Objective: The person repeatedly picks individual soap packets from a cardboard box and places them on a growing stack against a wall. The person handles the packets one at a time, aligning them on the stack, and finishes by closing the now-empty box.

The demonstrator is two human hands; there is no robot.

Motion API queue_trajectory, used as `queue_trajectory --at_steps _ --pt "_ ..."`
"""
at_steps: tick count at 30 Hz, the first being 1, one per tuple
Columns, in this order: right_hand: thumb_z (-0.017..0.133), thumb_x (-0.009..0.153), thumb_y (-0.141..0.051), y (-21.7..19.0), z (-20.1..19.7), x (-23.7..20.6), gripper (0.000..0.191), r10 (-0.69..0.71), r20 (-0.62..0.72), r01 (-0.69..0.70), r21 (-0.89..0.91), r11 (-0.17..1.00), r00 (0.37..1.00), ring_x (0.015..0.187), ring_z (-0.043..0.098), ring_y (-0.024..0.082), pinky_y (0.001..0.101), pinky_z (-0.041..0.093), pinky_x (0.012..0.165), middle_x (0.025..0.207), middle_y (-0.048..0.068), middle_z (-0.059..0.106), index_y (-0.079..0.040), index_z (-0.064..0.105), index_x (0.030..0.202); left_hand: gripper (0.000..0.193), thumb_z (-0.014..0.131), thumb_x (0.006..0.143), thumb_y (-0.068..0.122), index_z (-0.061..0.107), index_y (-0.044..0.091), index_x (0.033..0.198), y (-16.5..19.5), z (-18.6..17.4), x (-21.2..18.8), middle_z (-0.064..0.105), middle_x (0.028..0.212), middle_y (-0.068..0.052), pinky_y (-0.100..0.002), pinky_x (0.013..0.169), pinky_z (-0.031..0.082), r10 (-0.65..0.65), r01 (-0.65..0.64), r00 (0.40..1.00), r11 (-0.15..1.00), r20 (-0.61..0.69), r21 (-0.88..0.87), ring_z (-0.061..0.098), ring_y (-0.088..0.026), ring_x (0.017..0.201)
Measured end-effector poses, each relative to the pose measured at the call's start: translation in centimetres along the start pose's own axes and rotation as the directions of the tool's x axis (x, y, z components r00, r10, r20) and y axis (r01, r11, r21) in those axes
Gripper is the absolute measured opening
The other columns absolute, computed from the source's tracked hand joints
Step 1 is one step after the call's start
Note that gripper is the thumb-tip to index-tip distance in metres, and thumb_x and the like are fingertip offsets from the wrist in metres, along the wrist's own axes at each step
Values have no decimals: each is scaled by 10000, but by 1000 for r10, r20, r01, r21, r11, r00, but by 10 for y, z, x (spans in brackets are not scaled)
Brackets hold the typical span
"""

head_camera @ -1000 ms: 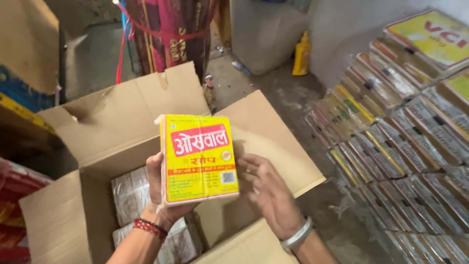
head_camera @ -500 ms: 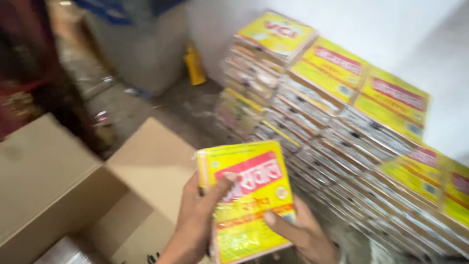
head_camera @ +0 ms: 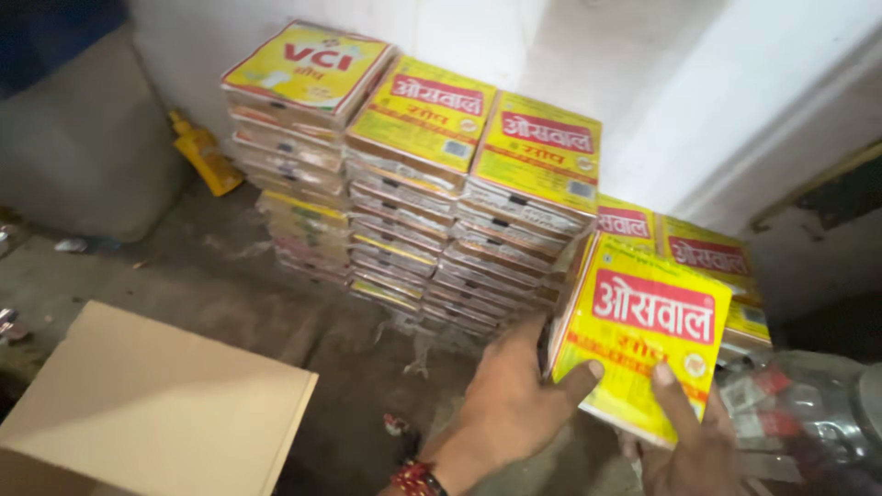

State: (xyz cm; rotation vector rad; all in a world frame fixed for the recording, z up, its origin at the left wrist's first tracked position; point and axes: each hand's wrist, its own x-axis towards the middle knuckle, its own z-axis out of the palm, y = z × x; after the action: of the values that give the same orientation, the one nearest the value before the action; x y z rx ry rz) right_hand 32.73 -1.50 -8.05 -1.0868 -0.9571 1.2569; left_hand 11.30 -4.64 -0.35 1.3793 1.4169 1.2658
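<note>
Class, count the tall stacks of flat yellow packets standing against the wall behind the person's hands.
3 tall stacks: left stack, middle stack, right stack. Lower packets behind the held packet may hide more.

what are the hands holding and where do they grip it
Both hands hold one flat, square yellow packet with a red band. The left hand grips its left edge, and the right hand grips its bottom edge, thumb on the front.

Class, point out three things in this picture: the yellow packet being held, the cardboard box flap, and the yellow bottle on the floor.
yellow packet (head_camera: 643, 331), head view, on its red band.
cardboard box flap (head_camera: 156, 404), head view, on its flat middle.
yellow bottle (head_camera: 204, 156), head view, on its body.
</note>
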Motion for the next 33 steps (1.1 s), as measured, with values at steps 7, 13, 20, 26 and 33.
queue_trajectory --at_steps 7,13,20,26,33 --pt "696 891 -182 -40 24 64 493 78 1 -78 -44 996 997 916 689 133 304 510 639 1173 23 708 -113 588 1367 569 720 813 123 594 78 1366 0 36 14 764 1156 -115 -319 902 561 -72 59 996 968 -46 -242 733 -208 1044" --pt "890 662 -310 -36 13 76 721 -159 137 209 -596 775 978 979 694 184 324 535 800 1130 86 750 -52 630 1282 793 692 787 70 430 97 1535 3 45 17 654 1376 -118 -298 1014 514 0 -3 1000 907 -7 -422 635 -182 1232" --pt "949 542 -568 -33 -7 86 777 -520 185 282 -953 114 834 946 647 340 478 523 867 981 169 667 -123 789 1159 996 753 782 184 220 -48 1591 -4 66 10 282 1639 -304 -393 1234 285 79 -84 996 986 -41 -145 296 -370 1540" --pt "923 595 -561 -36 3 99 703 -486 108 249 -939 236 867 1023 651 338 486 517 906 1062 168 683 -169 788 1163 1169 793 809 331 26 -74 1592 -7 80 23 96 1705 -275 -386 1256 186 22 -12 994 996 107 -93 122 -343 1599" --pt "957 594 -499 -38 1 120 687 -555 176 344 -914 216 813 1099 618 401 534 480 921 1181 216 650 -177 786 1176 1179 773 773 331 37 -57 1607 -19 89 39 68 1705 -268 -373 1260 151 39 -31 998 992 59 -124 77 -330 1601"
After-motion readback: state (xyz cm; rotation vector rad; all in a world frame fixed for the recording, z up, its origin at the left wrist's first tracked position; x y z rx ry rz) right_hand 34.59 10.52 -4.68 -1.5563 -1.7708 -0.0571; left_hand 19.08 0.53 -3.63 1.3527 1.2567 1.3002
